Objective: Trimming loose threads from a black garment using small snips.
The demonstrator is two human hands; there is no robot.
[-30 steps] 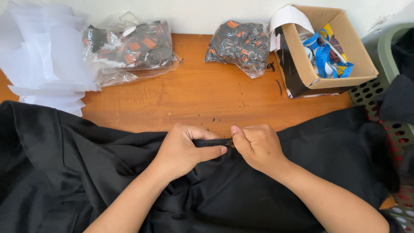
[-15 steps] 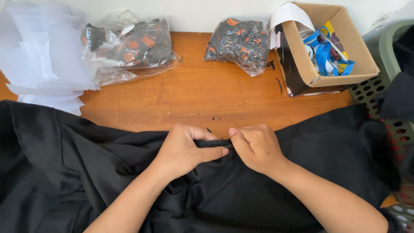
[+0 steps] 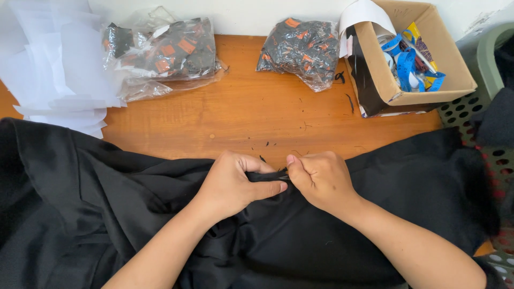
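Head view puts your black garment (image 3: 134, 214) nearest, spread across the front edge of the wooden table (image 3: 241, 115). Your left hand (image 3: 235, 182) pinches a fold of that cloth, fingers curled tight, and your right hand (image 3: 321, 179) closes on the same fold just beside it, thumbs nearly touching. Farther back lie white sheets (image 3: 53, 69), two clear bags of black-and-orange pieces (image 3: 160, 53) and a cardboard box (image 3: 412, 53).
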